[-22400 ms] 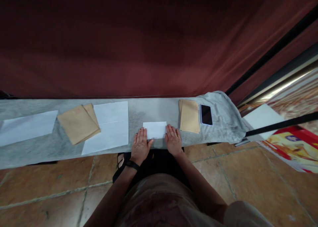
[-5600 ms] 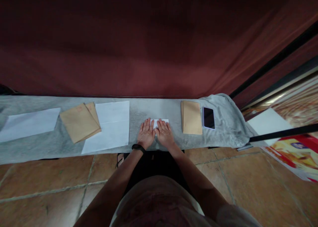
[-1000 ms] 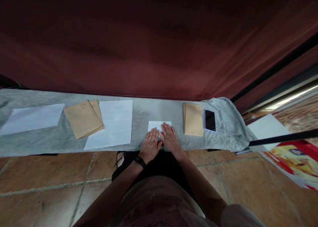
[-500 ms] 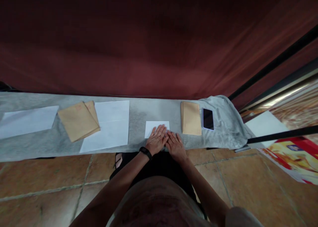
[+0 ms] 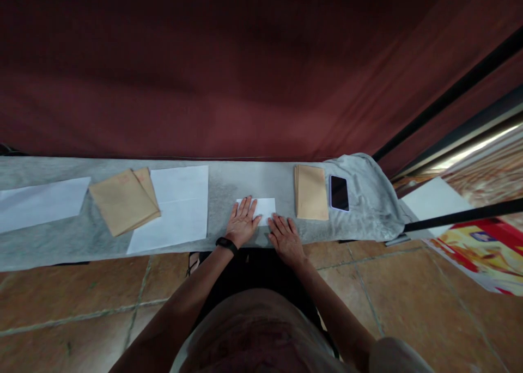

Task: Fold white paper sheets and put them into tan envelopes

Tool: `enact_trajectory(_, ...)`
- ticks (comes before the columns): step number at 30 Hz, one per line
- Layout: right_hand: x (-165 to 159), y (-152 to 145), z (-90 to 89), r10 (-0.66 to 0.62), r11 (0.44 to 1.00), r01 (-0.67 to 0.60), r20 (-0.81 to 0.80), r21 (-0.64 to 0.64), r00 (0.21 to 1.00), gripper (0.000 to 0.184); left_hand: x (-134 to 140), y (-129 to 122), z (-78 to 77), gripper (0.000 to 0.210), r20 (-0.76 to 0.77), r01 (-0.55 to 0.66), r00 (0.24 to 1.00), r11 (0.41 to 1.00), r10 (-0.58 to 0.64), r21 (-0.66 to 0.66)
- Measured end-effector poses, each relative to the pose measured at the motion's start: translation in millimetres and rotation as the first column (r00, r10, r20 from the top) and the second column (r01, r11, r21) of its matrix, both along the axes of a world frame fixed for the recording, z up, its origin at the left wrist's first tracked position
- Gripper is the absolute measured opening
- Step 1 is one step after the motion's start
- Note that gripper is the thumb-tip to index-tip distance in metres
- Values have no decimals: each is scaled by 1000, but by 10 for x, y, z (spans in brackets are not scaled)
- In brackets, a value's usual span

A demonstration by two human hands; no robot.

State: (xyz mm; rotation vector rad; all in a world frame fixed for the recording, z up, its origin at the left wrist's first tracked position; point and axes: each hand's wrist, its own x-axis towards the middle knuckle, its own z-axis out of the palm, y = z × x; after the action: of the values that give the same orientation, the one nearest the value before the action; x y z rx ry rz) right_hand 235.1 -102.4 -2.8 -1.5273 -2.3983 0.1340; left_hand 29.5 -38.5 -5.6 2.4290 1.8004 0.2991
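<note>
A small folded white paper (image 5: 266, 208) lies flat on the grey cloth in front of me. My left hand (image 5: 242, 220), with a black band on its wrist, rests flat over the paper's left part, fingers apart. At the paper's lower right corner lies my right hand (image 5: 286, 237), palm down with its fingers stretched out. To the right of the paper is a stack of brown envelopes (image 5: 311, 193). Neither hand grips anything.
On the left, more brown envelopes (image 5: 122, 201) overlap a large white sheet (image 5: 183, 209). Another white sheet (image 5: 41, 201) lies farther left. A phone (image 5: 339, 193) is at the right end of the grey cloth (image 5: 229, 177). Behind hangs a dark red curtain (image 5: 245, 111).
My left hand has slid left across the paper, away from my right hand. More of the paper's right part now shows. My right hand has hardly moved.
</note>
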Motion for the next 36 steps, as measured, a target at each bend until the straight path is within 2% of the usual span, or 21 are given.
enact_trajectory(6,-4,-2,-12,-1,1000,1,-2,4,1000,49,-124,-45,-23,68,-7,-97,995,995,97,32)
enact_trajectory(14,-22,-26,-65,-45,998,46,-36,45,998,52,-105,-76,13,71,-24,-153,988,988,153,3)
enact_trajectory(29,-36,-39,-99,-79,996,81,-35,46,996,54,-108,-69,27,72,-39,-180,983,983,179,-25)
enact_trajectory(36,-45,-42,-116,-84,995,86,-43,52,996,53,-182,48,193,61,-52,-132,990,990,129,-50)
